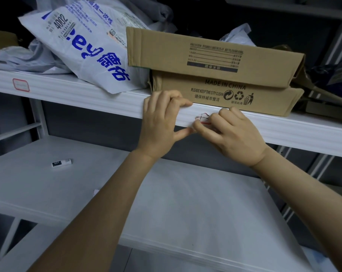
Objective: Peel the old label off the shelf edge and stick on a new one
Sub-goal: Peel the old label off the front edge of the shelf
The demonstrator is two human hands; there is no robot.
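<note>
Starting at the left, a red-bordered label (20,85) sat flat on the shelf edge (87,95), and a small white marker (61,163) lay on the lower shelf (38,183). Above, a white printed bag (87,52) leaned against two stacked cardboard boxes (221,79). Your left hand (160,122) braced the shelf edge, its fingers (178,103) curled over the top and its thumb pressed beneath. Just right of it, the old label (202,119) was crumpled and partly lifted, and your right hand (235,134) pinched it between thumb and forefinger.
</note>
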